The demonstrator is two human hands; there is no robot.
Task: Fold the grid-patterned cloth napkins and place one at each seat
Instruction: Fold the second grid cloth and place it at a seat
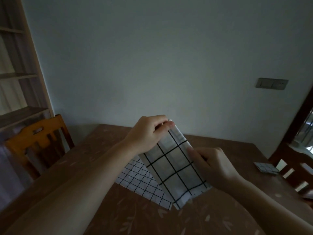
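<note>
Held above the counter (118, 211): one grid-patterned napkin (176, 168), already doubled into a long strip, tilted from upper centre down toward the lower right, clear of the counter. Pinched at the far top corner by the left hand (149, 133), fingers curled over the layered edge. Gripped along the right edge near its middle by the right hand (211, 165), thumb on the upper face, fingers curled behind.

To finish this fold well, by judgement: keep both pinches on all layers so none slips out; bring the top end down to meet the bottom end, matching the black grid lines as a guide; square the corners before pressing; lay the strip flat on the counter and smooth the crease from the fold outward. Risk: limp cloth sagging between the grips and skewing the edges.

Counted, napkins in sight: three. One in hand. One more napkin with a finer grid (144, 182) lying flat on the counter directly beneath, partly hidden by the held strip. One small folded napkin (266, 167) resting near the right counter edge, seemingly already set at a seat.

Chairs: two, an orange wooden chair (37, 143) at the left side and a darker chair (298, 168) at the right. Hands: two. Behind: a shelf unit (18, 75) at left, one wall switch plate (271, 83).
</note>
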